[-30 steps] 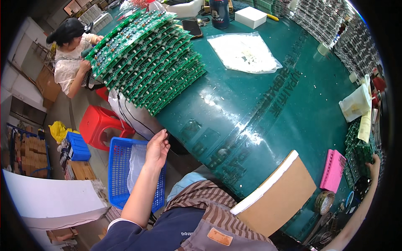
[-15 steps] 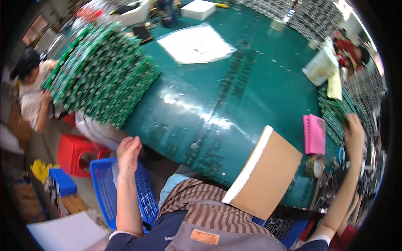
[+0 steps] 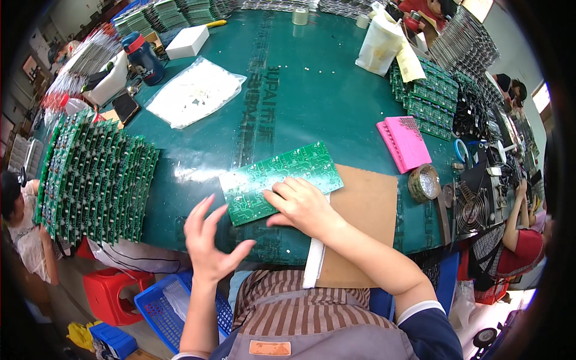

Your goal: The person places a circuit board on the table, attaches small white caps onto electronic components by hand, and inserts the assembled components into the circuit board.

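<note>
A green printed circuit board (image 3: 303,163) lies aslant on the near middle of the table, its right end over a brown cardboard sheet (image 3: 365,240) with a white front strip. My right hand (image 3: 305,209) is closed on the board, fingers across its top face and thumb at the near edge. Just left of the board, my left hand (image 3: 211,243) hangs with thumb and fingers spread, holding nothing. A tall stack of circuit boards (image 3: 96,180) stands at the table's left. More boards (image 3: 429,99) are piled at the right.
A pink block (image 3: 405,144) and a tape roll (image 3: 423,182) lie right of the cardboard. Beyond the boards are a white plastic sheet (image 3: 198,90), a dark bottle (image 3: 143,59) and a white bag (image 3: 381,45). Below sit a blue basket (image 3: 157,306) and a red stool (image 3: 108,294). Co-workers sit either side.
My right hand has come from the right-hand board pile to the middle, with a circuit board now under it. My left hand has moved in toward that board, its fingers spreading.
</note>
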Demonstrator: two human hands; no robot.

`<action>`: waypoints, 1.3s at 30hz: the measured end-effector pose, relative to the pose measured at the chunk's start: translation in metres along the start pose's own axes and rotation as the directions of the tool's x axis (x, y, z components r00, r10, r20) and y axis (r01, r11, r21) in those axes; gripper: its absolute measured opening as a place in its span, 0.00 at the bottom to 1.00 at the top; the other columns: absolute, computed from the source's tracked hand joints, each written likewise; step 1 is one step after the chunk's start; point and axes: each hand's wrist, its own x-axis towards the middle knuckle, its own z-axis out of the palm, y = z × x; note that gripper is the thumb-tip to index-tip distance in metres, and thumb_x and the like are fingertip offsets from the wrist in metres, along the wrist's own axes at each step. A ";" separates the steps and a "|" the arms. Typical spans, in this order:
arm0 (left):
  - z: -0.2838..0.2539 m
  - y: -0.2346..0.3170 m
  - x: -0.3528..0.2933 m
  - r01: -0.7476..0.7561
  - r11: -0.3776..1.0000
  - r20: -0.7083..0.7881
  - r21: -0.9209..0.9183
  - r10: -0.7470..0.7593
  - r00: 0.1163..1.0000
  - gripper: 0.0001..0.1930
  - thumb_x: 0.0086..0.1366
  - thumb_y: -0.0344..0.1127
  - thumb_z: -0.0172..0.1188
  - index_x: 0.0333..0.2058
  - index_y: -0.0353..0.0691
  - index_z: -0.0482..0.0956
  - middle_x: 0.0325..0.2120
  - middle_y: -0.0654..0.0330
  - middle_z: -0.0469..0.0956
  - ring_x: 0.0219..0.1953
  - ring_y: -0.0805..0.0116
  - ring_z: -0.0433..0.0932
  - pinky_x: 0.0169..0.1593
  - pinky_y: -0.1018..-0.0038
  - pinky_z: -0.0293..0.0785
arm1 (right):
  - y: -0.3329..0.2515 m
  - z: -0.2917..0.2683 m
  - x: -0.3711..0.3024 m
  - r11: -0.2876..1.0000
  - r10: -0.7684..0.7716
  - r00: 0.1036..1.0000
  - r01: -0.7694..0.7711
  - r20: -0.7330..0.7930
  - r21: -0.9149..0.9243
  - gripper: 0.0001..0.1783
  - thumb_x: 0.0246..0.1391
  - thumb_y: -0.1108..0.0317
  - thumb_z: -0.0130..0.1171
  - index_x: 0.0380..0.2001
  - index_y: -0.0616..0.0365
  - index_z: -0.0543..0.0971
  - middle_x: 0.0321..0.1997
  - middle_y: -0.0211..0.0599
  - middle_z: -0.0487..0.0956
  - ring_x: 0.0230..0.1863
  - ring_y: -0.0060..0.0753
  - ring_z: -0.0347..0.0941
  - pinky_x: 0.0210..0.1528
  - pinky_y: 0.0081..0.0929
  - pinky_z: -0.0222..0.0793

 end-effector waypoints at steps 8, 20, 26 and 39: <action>0.042 -0.015 0.078 -0.175 0.983 0.489 -0.062 0.183 0.853 0.56 0.33 0.53 0.73 0.61 0.38 0.55 0.58 0.42 0.56 0.61 0.45 0.55 0.63 0.57 0.50 | -0.048 -0.089 -0.090 0.957 0.183 0.740 -0.284 0.647 0.054 0.51 0.36 0.51 0.67 0.63 0.49 0.55 0.66 0.52 0.54 0.67 0.54 0.47 0.65 0.50 0.43; 0.006 -0.052 0.090 -0.260 0.964 0.515 -0.050 0.248 0.821 0.50 0.24 0.48 0.76 0.53 0.42 0.68 0.52 0.48 0.64 0.55 0.49 0.63 0.57 0.58 0.58 | -0.049 -0.182 -0.139 0.917 0.367 0.930 -0.366 -0.024 -0.156 0.16 0.47 0.68 0.53 0.42 0.50 0.77 0.45 0.34 0.78 0.46 0.36 0.74 0.48 0.36 0.68; 0.041 -0.009 0.081 -0.348 0.904 0.530 -0.249 0.427 0.733 0.47 0.30 0.57 0.74 0.52 0.43 0.71 0.57 0.43 0.60 0.58 0.45 0.60 0.60 0.55 0.55 | 0.008 -0.179 -0.114 0.896 0.395 0.679 -0.433 -0.619 0.097 0.13 0.44 0.79 0.56 0.37 0.63 0.77 0.35 0.47 0.80 0.35 0.41 0.79 0.37 0.30 0.72; 0.086 -0.112 0.218 0.139 0.961 -0.058 0.240 -0.129 0.990 0.14 0.59 0.29 0.49 0.42 0.26 0.75 0.45 0.38 0.72 0.49 0.44 0.70 0.54 0.60 0.66 | 0.227 -0.037 0.112 0.991 0.068 0.770 -0.123 -0.635 -0.043 0.16 0.39 0.79 0.59 0.32 0.46 0.81 0.33 0.29 0.72 0.38 0.37 0.68 0.42 0.31 0.66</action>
